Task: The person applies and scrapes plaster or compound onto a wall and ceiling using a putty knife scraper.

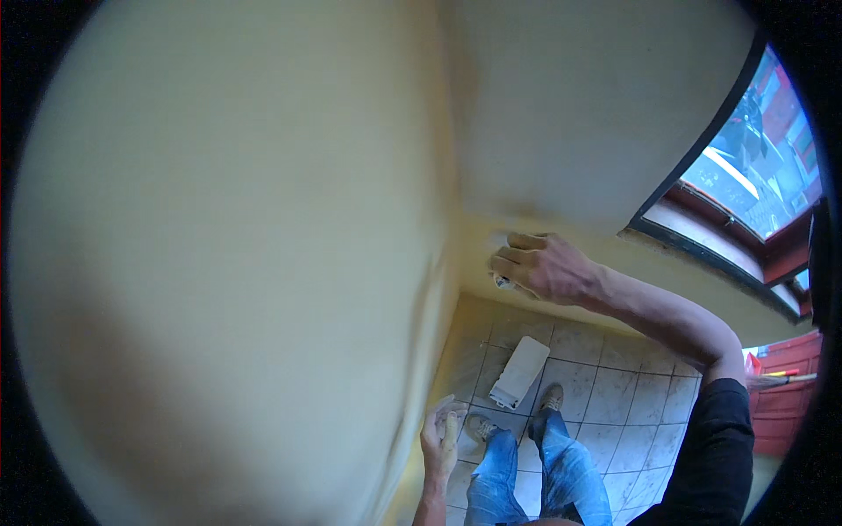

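Note:
My right hand (548,267) reaches across to the yellowish wall (544,223) beside the corner, with its fingers bent and pressed against the surface. A small pale, greyish thing (503,281) shows under the fingertips; most of it is covered, so its kind is unclear. Low at the left, my left hand (440,437) hangs close to the large cream wall (237,219). Its fingers are apart, whitened as if with dust, and nothing shows in them.
A long off-white box-like thing (520,373) lies on the tiled floor (588,386) just ahead of my shoes. At the right is a dark-framed window (754,158) with a sill. Below it are a red door (785,394) and a broom-like tool (776,380).

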`<move>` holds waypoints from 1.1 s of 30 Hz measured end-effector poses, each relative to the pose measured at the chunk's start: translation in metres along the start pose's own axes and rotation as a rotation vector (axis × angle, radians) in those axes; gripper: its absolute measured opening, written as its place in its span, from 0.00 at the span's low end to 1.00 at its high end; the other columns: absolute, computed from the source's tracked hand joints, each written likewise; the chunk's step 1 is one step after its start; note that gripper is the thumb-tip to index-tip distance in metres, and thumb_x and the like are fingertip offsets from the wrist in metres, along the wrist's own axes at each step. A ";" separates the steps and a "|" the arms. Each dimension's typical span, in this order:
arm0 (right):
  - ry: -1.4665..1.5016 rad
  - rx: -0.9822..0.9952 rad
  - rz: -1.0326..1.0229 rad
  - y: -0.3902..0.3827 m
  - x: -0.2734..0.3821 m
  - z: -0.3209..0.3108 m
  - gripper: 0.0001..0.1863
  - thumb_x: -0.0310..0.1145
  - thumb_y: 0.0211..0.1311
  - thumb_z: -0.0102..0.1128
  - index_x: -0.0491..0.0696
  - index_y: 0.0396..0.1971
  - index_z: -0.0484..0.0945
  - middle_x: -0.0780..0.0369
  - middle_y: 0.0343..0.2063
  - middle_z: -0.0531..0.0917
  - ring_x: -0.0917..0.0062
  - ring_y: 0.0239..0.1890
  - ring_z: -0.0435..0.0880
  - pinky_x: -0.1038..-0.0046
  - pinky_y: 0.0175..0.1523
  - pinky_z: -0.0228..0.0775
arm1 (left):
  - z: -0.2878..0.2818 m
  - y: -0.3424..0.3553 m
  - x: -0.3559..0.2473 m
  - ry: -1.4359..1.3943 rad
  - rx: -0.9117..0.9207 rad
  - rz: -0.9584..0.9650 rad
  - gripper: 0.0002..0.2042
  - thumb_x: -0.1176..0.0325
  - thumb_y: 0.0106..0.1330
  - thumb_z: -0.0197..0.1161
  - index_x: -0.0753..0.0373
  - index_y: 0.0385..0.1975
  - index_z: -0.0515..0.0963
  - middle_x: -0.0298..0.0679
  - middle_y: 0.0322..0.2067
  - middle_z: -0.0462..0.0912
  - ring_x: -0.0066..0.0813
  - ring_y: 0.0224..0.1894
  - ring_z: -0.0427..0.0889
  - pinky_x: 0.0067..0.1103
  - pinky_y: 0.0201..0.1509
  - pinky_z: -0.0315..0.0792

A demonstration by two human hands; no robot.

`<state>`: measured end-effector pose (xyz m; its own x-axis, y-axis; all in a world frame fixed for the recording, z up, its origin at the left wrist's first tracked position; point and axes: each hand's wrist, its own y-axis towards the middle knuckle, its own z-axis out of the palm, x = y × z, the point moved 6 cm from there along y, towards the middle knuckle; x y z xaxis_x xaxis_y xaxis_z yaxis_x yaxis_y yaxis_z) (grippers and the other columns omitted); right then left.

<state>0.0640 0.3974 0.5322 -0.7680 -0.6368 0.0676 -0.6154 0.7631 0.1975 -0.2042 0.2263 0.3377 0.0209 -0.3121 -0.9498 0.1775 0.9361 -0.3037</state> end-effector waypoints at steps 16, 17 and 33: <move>-0.119 -0.081 -0.146 -0.024 0.052 -0.014 0.15 0.35 0.64 0.63 0.46 0.48 0.77 0.61 0.44 0.85 0.70 0.48 0.85 0.72 0.44 0.88 | 0.025 0.018 0.009 0.038 0.069 -0.033 0.18 0.63 0.81 0.55 0.68 0.64 0.73 0.46 0.50 0.86 0.34 0.52 0.85 0.31 0.63 0.76; -0.170 -0.060 -0.155 -0.031 0.038 0.006 0.15 0.34 0.65 0.62 0.47 0.49 0.75 0.61 0.44 0.83 0.67 0.49 0.85 0.70 0.48 0.90 | 0.030 0.020 0.012 -0.014 0.075 -0.007 0.18 0.65 0.81 0.56 0.67 0.63 0.74 0.46 0.49 0.86 0.33 0.51 0.85 0.30 0.61 0.77; -0.109 -0.126 -0.239 -0.031 0.067 -0.069 0.12 0.35 0.65 0.63 0.47 0.45 0.78 0.63 0.37 0.84 0.76 0.40 0.87 0.73 0.36 0.87 | 0.020 0.017 0.011 0.036 0.061 -0.067 0.17 0.67 0.80 0.55 0.67 0.62 0.75 0.46 0.49 0.86 0.33 0.50 0.85 0.29 0.60 0.77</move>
<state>0.0435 0.3237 0.5983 -0.6223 -0.7764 -0.0998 -0.7598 0.5684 0.3158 -0.1817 0.2356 0.3232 -0.0285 -0.3668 -0.9299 0.2368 0.9013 -0.3628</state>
